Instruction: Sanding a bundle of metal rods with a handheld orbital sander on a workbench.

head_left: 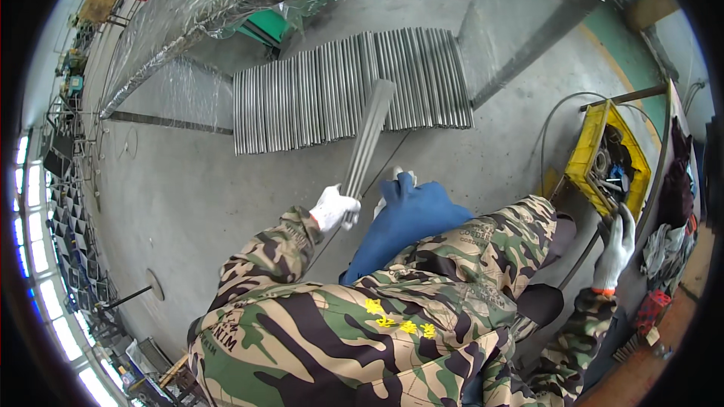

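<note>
Across the grey concrete floor [188, 196], from ten to one o'clock, a plastic-wrapped metal frame [226, 0] arches over a flat row of steel tubes [347, 90] lying side by side. At three o'clock a yellow crate [584, 147] of small parts sits by a cluttered bench [675, 203]. Near centre, the left hand [334, 209], white-gloved, is clamped around the lower end of a long steel tube [369, 136], which slants up toward twelve with its far end over the row. The right hand [617, 245], also gloved, rests just beside the crate's near corner; whether it is closed on anything cannot be told. Held at one end only, the tube could likely dip and knock the row askew, or swing into the frame's leg at one o'clock. Open floor lies toward nine; the crate and bench crowd the right
</note>
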A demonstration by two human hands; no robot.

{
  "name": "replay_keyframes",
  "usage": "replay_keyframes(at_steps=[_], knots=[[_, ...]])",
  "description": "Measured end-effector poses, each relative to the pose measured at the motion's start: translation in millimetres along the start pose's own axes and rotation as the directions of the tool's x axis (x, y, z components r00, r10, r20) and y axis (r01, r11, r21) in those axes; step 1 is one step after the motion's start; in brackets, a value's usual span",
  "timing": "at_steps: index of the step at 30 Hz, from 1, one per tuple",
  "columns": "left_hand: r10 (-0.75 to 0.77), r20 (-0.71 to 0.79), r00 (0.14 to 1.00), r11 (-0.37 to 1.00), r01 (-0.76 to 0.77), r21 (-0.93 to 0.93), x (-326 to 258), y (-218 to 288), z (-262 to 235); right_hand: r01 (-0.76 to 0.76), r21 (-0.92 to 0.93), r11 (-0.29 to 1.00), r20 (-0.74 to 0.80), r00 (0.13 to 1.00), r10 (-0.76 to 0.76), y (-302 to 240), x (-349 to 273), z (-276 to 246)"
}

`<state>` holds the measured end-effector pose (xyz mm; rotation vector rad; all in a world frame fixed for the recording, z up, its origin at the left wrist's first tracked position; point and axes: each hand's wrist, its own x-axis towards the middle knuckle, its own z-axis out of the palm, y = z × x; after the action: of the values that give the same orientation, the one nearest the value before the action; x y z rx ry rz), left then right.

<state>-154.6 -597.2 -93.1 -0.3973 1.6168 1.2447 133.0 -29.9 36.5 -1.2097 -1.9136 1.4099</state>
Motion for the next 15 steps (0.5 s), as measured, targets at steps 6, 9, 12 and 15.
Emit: replay_keyframes(at_steps=[6,9,12,15], knots=[[0.062,-0.421,0.905,0.959,-0.171,-0.226,91.3,-5.5,-35.0,-0.217,0.016,0.976,-0.149,0.965,0.217,32.6,-19.6,-95.2],[0.003,-0.489,0.873,0.944,-0.163,-0.286,143.8,-19.8,-87.3,-0.233,-0.073,0.97,-0.105,0.969,0.225,26.4,-32.7,-130.9],[0.049,-0.567,0.822,0.976,-0.159,-0.146,159.8,21.4,-109.7,-0.346,-0.145,0.927,-0.101,0.937,0.334,32.7,-42.1,-142.4],[0.042,-0.63,0.775,0.998,-0.061,-0.008,184.3,20.9,-124.7,-0.357,-0.201,0.912,-0.082,0.934,0.348,35.7,-62.0,-161.0]])
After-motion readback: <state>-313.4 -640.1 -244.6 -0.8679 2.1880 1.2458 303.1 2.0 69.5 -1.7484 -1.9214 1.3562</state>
